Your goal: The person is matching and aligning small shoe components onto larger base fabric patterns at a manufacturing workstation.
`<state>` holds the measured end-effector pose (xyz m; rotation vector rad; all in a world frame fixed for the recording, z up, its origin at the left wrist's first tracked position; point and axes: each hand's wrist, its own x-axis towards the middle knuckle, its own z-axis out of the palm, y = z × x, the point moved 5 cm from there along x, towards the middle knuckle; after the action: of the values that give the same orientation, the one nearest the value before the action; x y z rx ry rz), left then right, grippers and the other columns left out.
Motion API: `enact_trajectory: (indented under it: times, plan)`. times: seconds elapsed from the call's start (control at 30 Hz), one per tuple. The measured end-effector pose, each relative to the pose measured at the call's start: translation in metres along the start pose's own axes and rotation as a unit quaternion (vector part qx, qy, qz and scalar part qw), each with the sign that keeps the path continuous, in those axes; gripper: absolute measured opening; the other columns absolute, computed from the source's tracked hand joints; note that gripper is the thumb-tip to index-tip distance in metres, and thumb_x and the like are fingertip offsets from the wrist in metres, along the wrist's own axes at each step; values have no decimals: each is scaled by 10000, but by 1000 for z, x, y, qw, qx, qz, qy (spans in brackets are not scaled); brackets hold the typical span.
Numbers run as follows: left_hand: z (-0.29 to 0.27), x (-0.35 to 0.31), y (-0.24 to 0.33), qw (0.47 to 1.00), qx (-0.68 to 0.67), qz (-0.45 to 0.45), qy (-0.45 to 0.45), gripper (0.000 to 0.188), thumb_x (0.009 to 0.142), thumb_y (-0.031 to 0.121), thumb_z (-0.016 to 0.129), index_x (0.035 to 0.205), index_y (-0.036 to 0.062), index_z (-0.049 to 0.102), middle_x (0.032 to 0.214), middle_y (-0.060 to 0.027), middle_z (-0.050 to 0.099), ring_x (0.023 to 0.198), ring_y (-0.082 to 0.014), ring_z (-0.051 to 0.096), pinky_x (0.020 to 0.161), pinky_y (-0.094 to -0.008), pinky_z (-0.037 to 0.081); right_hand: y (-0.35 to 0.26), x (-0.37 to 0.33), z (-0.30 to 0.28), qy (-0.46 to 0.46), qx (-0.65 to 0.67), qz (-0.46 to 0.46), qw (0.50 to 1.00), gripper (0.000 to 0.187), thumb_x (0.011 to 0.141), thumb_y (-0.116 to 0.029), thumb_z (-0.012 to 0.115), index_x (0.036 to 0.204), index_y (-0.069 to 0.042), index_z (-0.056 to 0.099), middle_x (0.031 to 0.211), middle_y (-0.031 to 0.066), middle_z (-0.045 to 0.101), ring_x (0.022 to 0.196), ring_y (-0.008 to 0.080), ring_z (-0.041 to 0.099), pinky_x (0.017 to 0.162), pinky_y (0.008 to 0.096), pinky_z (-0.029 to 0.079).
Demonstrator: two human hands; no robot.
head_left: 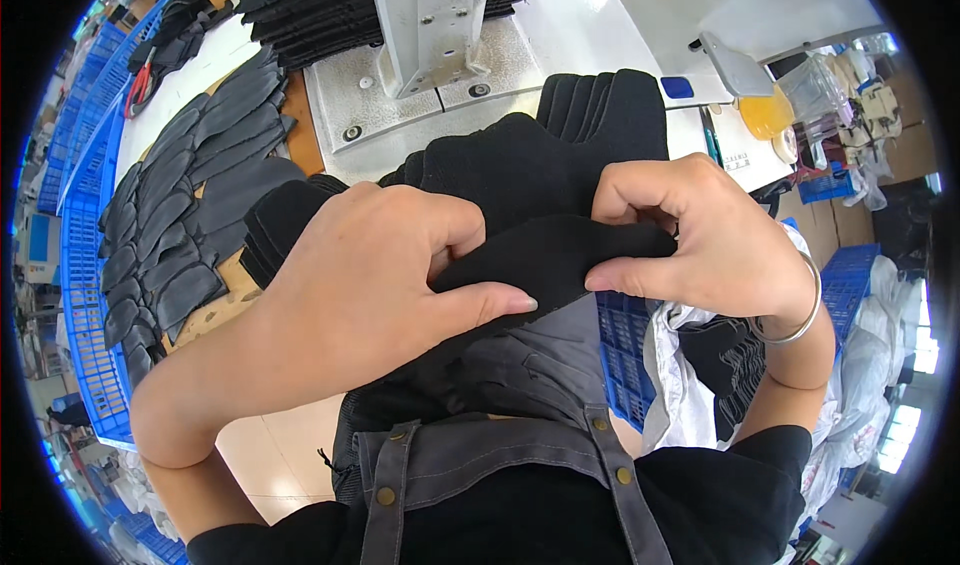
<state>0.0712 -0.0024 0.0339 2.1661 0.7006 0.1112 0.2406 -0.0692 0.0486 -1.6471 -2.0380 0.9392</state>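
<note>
Grey apron (490, 453) sits closest. Past it, the left hand (390, 275) and right hand (715, 240) are both pinching a black fabric panel (545, 255), right on the near side of some stacked black panels (490, 165) by a metal machine base (360, 90).

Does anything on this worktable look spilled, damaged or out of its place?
Nothing stands out: the left hand and right hand pinch a black piece, and the dark grey pieces overlap in rows.
</note>
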Motion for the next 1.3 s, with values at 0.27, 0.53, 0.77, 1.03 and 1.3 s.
enact_trajectory:
  times: [0.27, 0.53, 0.77, 1.03, 1.3]
  plan:
    - [1, 1, 0, 999, 39, 28, 6, 539, 748, 273, 820, 585, 42, 362, 511, -13, 260, 502, -70, 239, 436, -266, 213, -1, 2, 2, -10, -18, 9, 1000, 278, 695, -131, 760, 836, 27, 580, 707, 179, 597, 659, 341, 598, 610, 365, 472]
    - [-9, -6, 5, 987, 141, 71, 29, 451, 767, 276, 784, 601, 35, 441, 467, -53, 371, 425, -149, 320, 440, -295, 280, -14, 17, 8, 34, -145, -25, 989, 432, 602, -248, 845, 757, 0, 527, 586, 165, 478, 514, 325, 492, 499, 350, 391]
    - [-18, -12, -9, 993, 91, 44, -65, 365, 811, 273, 725, 634, 17, 532, 487, -55, 495, 437, -176, 491, 473, -300, 366, -21, 25, 0, -24, -160, 47, 986, 461, 574, -280, 833, 769, 21, 543, 623, 194, 516, 600, 358, 535, 567, 377, 428]
    - [-17, -14, -13, 992, 83, 93, -28, 352, 808, 276, 728, 661, 2, 563, 514, -80, 545, 471, -222, 543, 496, -310, 403, -17, 23, 4, -17, -185, 53, 981, 472, 579, -297, 836, 772, 34, 560, 624, 213, 527, 586, 391, 515, 560, 388, 419]
    - [-16, -29, 3, 978, 187, 84, 47, 298, 724, 229, 777, 869, 37, 602, 798, -91, 594, 723, -248, 592, 606, -328, 443, -22, 26, 3, -37, -183, 79, 979, 474, 591, -304, 832, 794, 36, 571, 645, 231, 546, 614, 398, 553, 586, 400, 442]
